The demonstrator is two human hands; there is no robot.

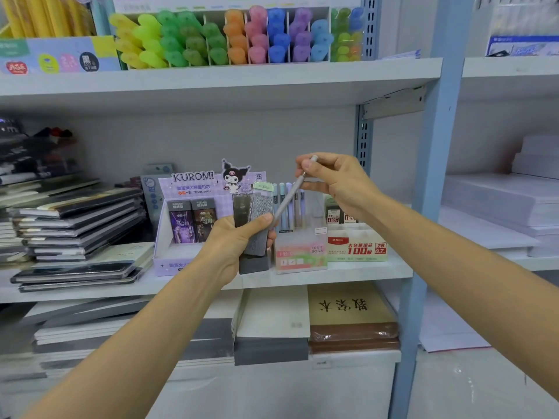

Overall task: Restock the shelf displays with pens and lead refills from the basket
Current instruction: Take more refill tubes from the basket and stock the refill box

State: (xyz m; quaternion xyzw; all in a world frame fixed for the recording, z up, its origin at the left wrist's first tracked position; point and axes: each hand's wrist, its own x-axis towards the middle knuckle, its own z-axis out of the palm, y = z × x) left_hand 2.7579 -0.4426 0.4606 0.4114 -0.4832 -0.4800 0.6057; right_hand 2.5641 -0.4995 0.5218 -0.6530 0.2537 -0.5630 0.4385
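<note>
Slim grey pen (291, 193) slants mid-view, its top pinched by the right hand (335, 182) at 2 o'clock, its tip near the flat grey lead-refill cases (259, 220) gripped in the left hand (231, 241) at 7 o'clock. Stocking the pen looks the step in hand; next it likely needs lowering upright into the pastel cardboard pen box (301, 256) at 5 o'clock on the white shelf (378, 272).

Stationery shop. Metal shelf (211, 78) racks hold retail display boxes: highlighters (230, 37) sorted by colour, a Kuromi lead refill box (193, 189), stacked notebooks (78, 225). Paper reams (496, 207) on the neighbouring bay.
</note>
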